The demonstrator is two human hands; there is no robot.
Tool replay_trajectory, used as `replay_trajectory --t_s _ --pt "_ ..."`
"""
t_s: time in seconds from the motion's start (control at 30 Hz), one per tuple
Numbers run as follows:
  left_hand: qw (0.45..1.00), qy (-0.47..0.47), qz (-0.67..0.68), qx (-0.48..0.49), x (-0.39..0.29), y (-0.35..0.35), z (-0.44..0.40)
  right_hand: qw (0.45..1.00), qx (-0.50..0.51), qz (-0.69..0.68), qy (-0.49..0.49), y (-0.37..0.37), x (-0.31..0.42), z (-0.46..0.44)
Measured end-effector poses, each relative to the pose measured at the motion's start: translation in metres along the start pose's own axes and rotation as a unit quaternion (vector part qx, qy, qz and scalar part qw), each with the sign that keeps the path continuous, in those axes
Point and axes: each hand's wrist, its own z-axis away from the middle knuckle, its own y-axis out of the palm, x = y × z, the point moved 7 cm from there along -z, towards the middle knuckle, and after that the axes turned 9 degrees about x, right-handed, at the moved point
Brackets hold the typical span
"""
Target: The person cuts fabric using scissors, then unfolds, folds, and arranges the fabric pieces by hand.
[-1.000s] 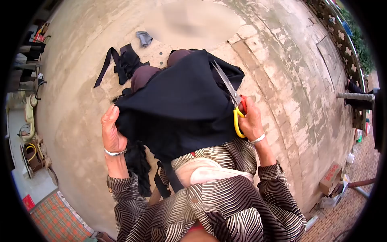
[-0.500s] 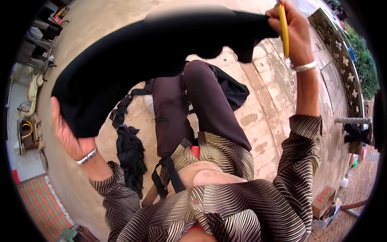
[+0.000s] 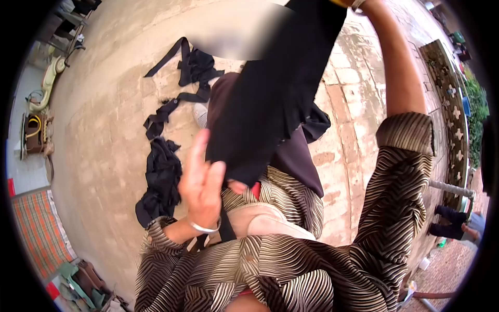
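Note:
A long piece of black cloth (image 3: 270, 99) hangs at a slant in front of my lap. My left hand (image 3: 204, 190) holds its lower end, two fingers stretched along the near side and a fingertip showing under the edge. At the top edge of the view my right hand (image 3: 366, 6) grips the upper end and is mostly cut off. A sliver of a yellow-handled tool (image 3: 340, 2) shows beside it; its kind cannot be made out. Black cloth scraps (image 3: 161, 177) and strips (image 3: 195, 65) lie on the ground left of my legs.
More dark cloth (image 3: 317, 124) lies by my right leg. Along the left stand a cream-coloured curved object (image 3: 49, 86), a brown bag (image 3: 34, 127) and a striped mat (image 3: 44, 226). A low patterned wall (image 3: 449, 99) runs along the right, with a person (image 3: 462, 223) near it.
My left hand has come in toward my lap with its end of the cloth. My right hand has gone up, partly out of view. The cloth now hangs steeply instead of spreading across.

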Motion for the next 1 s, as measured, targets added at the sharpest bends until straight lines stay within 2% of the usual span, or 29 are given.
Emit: replay_trajectory --t_s 0.03,0.07,0.1,0.17,0.23,0.3,0.33,0.47,0.5,0.57,0.6,0.73,0.8,0.83,0.9,0.93,0.97,1.0 --pt "0.998 -0.033 0.057 0.007 0.024 0.010 -0.007 1.000 0.005 0.001 -0.007 0.025 0.001 0.011" --pt "0.995 -0.075 0.048 0.035 0.050 0.014 -0.012 0.999 0.008 -0.039 0.023 0.050 -0.004 0.024" --pt "0.994 -0.076 0.062 0.049 0.074 0.018 -0.015 0.987 0.118 -0.049 0.097 0.078 -0.013 0.036" --pt "0.990 -0.115 0.037 0.074 0.099 0.024 -0.016 0.999 0.049 0.002 -0.006 0.119 -0.027 0.067" --pt "0.991 -0.109 -0.004 0.075 0.101 0.025 -0.016 0.995 0.055 -0.077 0.017 0.123 -0.017 0.115" --pt "0.992 -0.037 -0.076 0.097 0.089 0.027 -0.020 0.976 0.155 -0.111 0.106 0.129 -0.013 0.159" --pt "0.986 -0.049 -0.139 0.079 0.082 0.024 -0.020 0.965 0.167 -0.141 0.144 0.136 -0.015 0.184" --pt "0.993 -0.052 -0.080 0.065 0.069 0.014 -0.030 0.891 0.215 -0.292 0.274 0.174 -0.014 0.284" --pt "0.991 -0.054 -0.106 0.055 0.057 0.012 -0.035 0.866 0.220 -0.325 0.309 0.188 -0.014 0.307" --pt "0.993 -0.030 -0.107 0.050 0.047 0.005 -0.044 0.748 0.192 -0.525 0.357 0.210 0.007 0.329" --pt "0.993 -0.022 -0.110 0.047 0.040 0.004 -0.048 0.756 0.214 -0.489 0.379 0.211 0.014 0.332" --pt "0.997 0.024 -0.056 0.052 0.037 0.001 -0.063 0.779 0.137 -0.469 0.393 0.214 0.026 0.325" --pt "0.998 0.060 -0.013 0.030 0.026 0.002 -0.073 0.730 0.006 -0.562 0.390 0.212 0.021 0.322" --pt "0.997 0.072 0.002 0.023 0.020 0.000 -0.079 0.694 0.000 -0.608 0.384 0.205 0.022 0.315" --pt "0.995 0.065 -0.060 0.036 0.008 -0.013 -0.099 0.708 -0.015 -0.603 0.368 0.184 0.017 0.293" --pt "0.991 0.107 -0.075 0.022 -0.002 -0.022 -0.116 0.708 -0.040 -0.608 0.357 0.171 0.013 0.276" --pt "0.985 0.147 -0.090 0.007 -0.012 -0.031 -0.134 0.715 -0.009 -0.601 0.357 0.157 0.008 0.254" --pt "0.981 0.167 -0.096 -0.034 -0.029 -0.045 -0.151 0.752 -0.059 -0.573 0.322 0.146 -0.002 0.231"
